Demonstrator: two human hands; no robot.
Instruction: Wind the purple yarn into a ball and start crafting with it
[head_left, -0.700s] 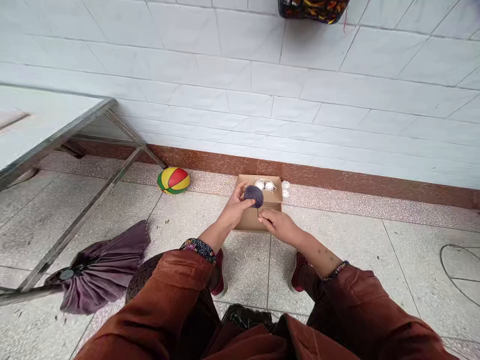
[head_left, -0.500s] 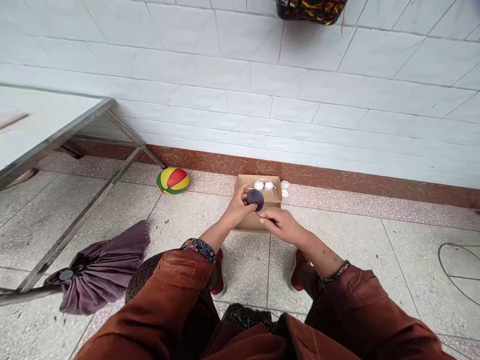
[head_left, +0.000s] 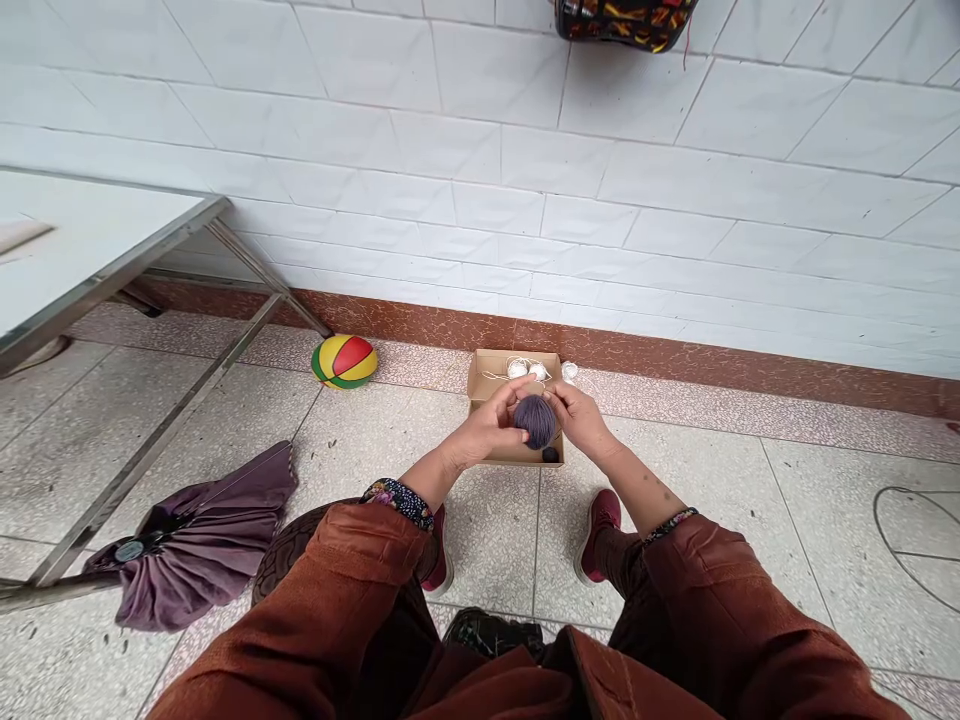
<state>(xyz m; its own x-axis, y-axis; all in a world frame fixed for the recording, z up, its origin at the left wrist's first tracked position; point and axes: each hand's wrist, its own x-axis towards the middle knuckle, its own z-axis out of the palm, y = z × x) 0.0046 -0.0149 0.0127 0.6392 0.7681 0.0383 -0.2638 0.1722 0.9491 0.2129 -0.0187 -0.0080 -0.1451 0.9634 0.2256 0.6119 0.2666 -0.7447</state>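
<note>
My left hand point(head_left: 491, 428) is closed around a ball of purple-grey yarn point(head_left: 534, 422), thumb below it and fingers behind. At the ball's upper right, my right hand point(head_left: 581, 415) has its thumb and fingers pinched together; the yarn strand between them is hardly visible. Both hands are above an open cardboard box point(head_left: 480, 372) on the floor. White yarn balls point(head_left: 517, 369) with loose strands lie in its far part. A small dark ball point(head_left: 551, 455) shows in the near part, while the hands hide much of the box.
More white yarn point(head_left: 570, 371) lies beside the box, near the tiled wall point(head_left: 495, 150). A colourful ball point(head_left: 345, 361) rests by the leg of a metal-framed table point(head_left: 112, 235). Purple cloth point(head_left: 217, 540) is at left, a wire ring point(head_left: 892, 540) at right. A basket point(head_left: 626, 22) is above.
The yarn ball has moved right and nearer to me, showing larger. My right hand has gone from below the ball to its upper right. The small dark ball in the box has come into view.
</note>
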